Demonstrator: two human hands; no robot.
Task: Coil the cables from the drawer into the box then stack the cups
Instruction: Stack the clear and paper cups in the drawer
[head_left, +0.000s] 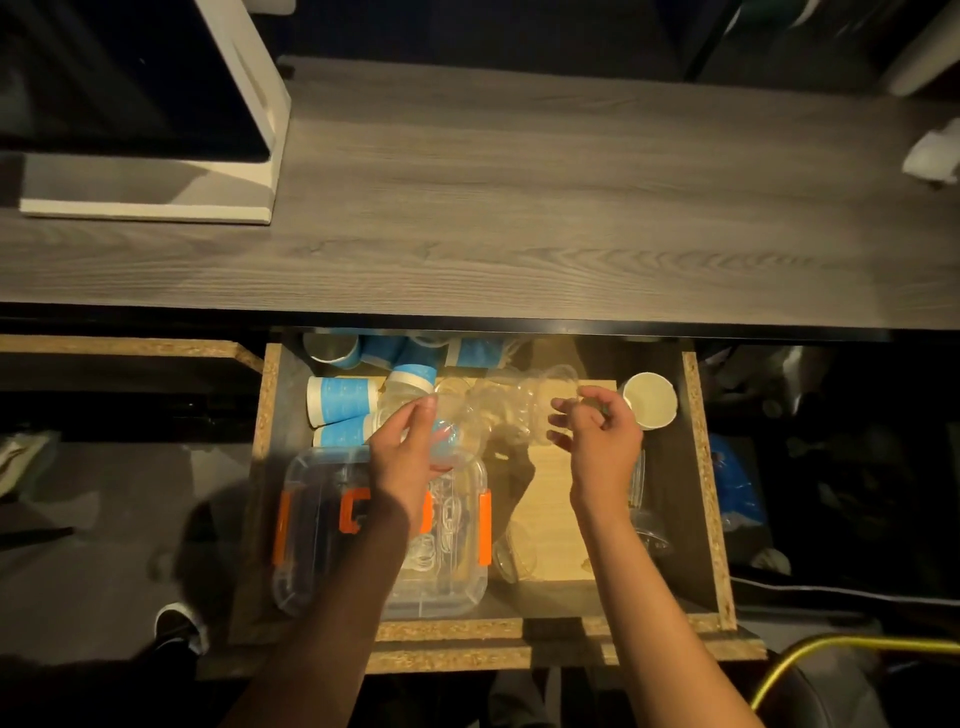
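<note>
An open drawer (698, 467) holds cups and a clear plastic box (322, 545) with orange latches; coiled white cables (441, 525) lie inside the box. My left hand (410, 447) grips a clear plastic cup (449, 441) above the box. My right hand (597, 436) has its fingers curled at the end of a row of clear cups (514, 400) lying across the drawer's middle; whether it holds one I cannot tell. Blue-and-white paper cups (340, 397) lie on their sides at the back left. One paper cup (649, 400) stands upright at the right.
A grey wooden desk top (519, 208) overhangs the drawer's back. A white stand (156, 187) sits on it at the left. More clear cups (644, 499) lie by my right forearm. A yellow cable (831, 654) runs at the lower right. A shoe (179, 623) shows at lower left.
</note>
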